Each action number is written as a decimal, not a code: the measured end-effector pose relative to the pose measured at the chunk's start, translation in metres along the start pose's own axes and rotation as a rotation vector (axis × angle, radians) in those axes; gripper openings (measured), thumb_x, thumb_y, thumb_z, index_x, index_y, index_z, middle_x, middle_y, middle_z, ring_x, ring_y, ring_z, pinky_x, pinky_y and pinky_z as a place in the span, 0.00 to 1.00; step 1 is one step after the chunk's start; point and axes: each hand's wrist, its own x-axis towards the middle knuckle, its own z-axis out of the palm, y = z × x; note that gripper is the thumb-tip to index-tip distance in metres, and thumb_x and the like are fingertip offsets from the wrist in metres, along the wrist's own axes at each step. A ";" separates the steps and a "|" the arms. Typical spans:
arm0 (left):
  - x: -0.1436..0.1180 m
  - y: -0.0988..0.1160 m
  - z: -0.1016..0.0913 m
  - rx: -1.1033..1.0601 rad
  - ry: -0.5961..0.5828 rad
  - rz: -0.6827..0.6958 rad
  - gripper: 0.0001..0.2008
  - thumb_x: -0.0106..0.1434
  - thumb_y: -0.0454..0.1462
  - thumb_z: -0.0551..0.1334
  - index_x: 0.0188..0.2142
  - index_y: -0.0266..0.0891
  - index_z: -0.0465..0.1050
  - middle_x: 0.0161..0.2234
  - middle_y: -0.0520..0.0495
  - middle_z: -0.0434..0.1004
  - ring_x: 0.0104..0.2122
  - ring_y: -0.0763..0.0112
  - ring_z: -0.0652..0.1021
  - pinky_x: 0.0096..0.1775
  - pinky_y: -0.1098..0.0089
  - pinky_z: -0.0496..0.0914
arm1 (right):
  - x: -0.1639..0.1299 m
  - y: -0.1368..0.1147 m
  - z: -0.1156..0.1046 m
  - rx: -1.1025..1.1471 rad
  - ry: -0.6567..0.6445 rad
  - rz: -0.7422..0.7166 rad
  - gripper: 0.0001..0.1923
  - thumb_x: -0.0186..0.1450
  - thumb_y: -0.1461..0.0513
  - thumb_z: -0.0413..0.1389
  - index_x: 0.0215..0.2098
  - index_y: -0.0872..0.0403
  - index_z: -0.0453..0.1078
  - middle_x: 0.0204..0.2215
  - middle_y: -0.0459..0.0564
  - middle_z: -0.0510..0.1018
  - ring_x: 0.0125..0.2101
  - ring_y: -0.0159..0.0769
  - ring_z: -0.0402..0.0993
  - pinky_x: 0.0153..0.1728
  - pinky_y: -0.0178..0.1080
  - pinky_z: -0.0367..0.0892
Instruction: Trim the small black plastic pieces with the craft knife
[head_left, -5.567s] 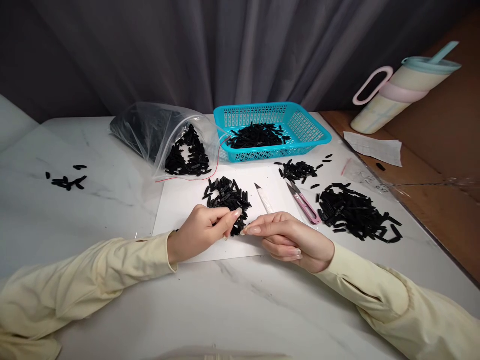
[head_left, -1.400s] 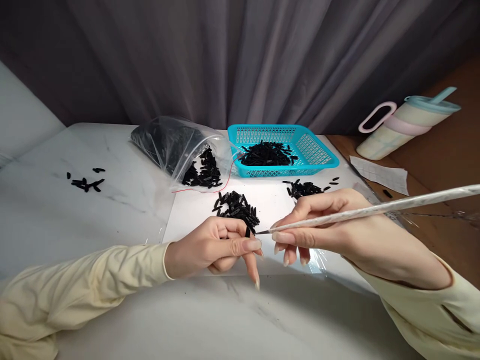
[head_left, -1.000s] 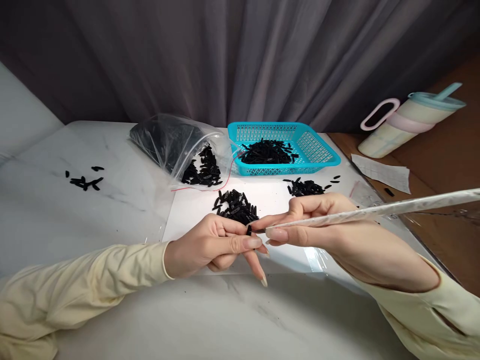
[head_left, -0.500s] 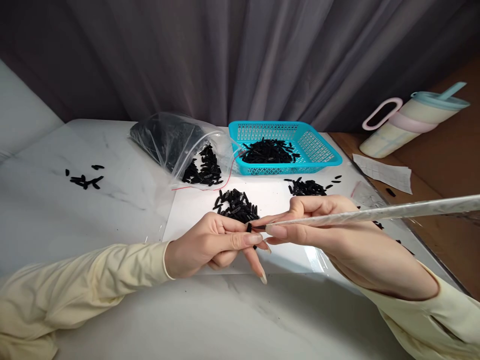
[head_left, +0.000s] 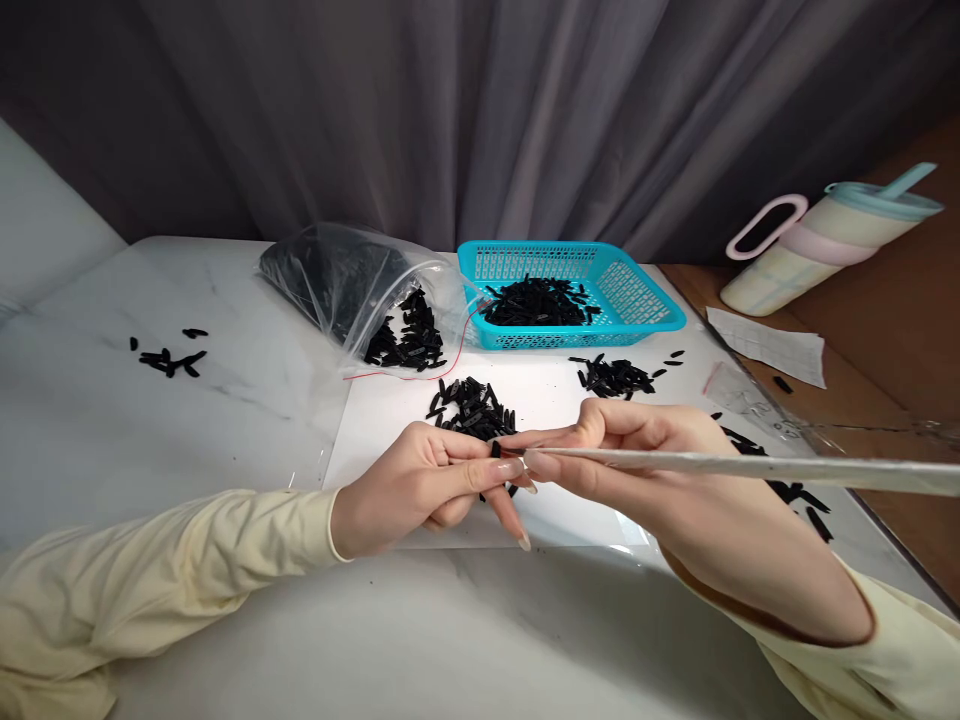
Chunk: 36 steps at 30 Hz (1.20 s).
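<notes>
My left hand (head_left: 435,480) pinches a small black strip-shaped piece (head_left: 496,450) between thumb and forefinger, its other fingers partly spread. My right hand (head_left: 637,470) grips a long thin tool (head_left: 735,463) with a pale, wrapped-looking shaft that runs off to the right. Its dark, narrow tip meets the black piece or lies right beside it; I cannot tell which. The fingertips of both hands come together there. Just behind them lies a heap of similar black pieces (head_left: 474,408) on a white sheet (head_left: 540,378).
A blue perforated basket (head_left: 585,338) with black pieces stands at the back, beside a clear zip bag (head_left: 337,285) of them. Other pieces lie in a right-hand pile (head_left: 615,376) and a left-hand cluster (head_left: 172,362). A tumbler (head_left: 817,255) and paper slip (head_left: 769,345) are at right.
The tool's far end has swung down, leaving its shaft nearly level. My right hand has tilted lower at the wrist, uncovering black pieces at right. My left hand has barely moved.
</notes>
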 end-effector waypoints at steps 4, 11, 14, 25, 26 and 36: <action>-0.001 -0.002 0.000 0.128 0.091 0.017 0.18 0.62 0.44 0.57 0.26 0.32 0.77 0.10 0.61 0.45 0.13 0.84 0.48 0.17 0.74 0.45 | -0.002 0.007 0.010 -0.075 0.102 -0.059 0.15 0.58 0.60 0.60 0.18 0.52 0.61 0.30 0.47 0.81 0.41 0.39 0.76 0.34 0.32 0.73; 0.001 -0.006 0.003 0.238 0.219 0.056 0.18 0.61 0.43 0.56 0.24 0.33 0.74 0.12 0.59 0.51 0.14 0.83 0.51 0.17 0.76 0.46 | -0.006 0.035 0.026 -0.516 0.242 -0.272 0.08 0.64 0.61 0.52 0.26 0.52 0.65 0.40 0.47 0.79 0.33 0.36 0.78 0.20 0.30 0.68; 0.002 -0.008 0.004 0.262 0.260 0.073 0.16 0.61 0.41 0.55 0.21 0.33 0.70 0.13 0.58 0.55 0.15 0.83 0.52 0.18 0.76 0.47 | -0.006 0.045 0.032 -0.598 0.256 -0.445 0.08 0.65 0.64 0.49 0.27 0.51 0.61 0.43 0.48 0.78 0.31 0.34 0.77 0.25 0.32 0.70; 0.003 -0.007 0.001 0.159 0.192 0.034 0.18 0.61 0.45 0.57 0.24 0.32 0.73 0.11 0.59 0.50 0.14 0.83 0.50 0.17 0.75 0.45 | 0.003 0.062 0.027 -0.771 0.337 -0.728 0.09 0.63 0.69 0.48 0.27 0.51 0.59 0.43 0.51 0.77 0.36 0.39 0.77 0.33 0.37 0.70; 0.003 -0.007 0.000 0.165 0.178 0.027 0.19 0.61 0.45 0.57 0.24 0.32 0.74 0.11 0.59 0.49 0.14 0.83 0.50 0.17 0.75 0.45 | 0.005 0.061 0.025 -0.749 0.330 -0.718 0.08 0.63 0.69 0.48 0.28 0.51 0.59 0.43 0.51 0.77 0.36 0.39 0.78 0.34 0.37 0.70; 0.003 -0.002 0.004 0.092 0.114 0.010 0.17 0.61 0.43 0.58 0.25 0.31 0.75 0.10 0.61 0.45 0.13 0.84 0.48 0.17 0.74 0.45 | 0.006 0.029 0.014 -0.559 0.313 -0.365 0.10 0.64 0.62 0.51 0.24 0.51 0.58 0.40 0.49 0.79 0.40 0.39 0.76 0.32 0.34 0.70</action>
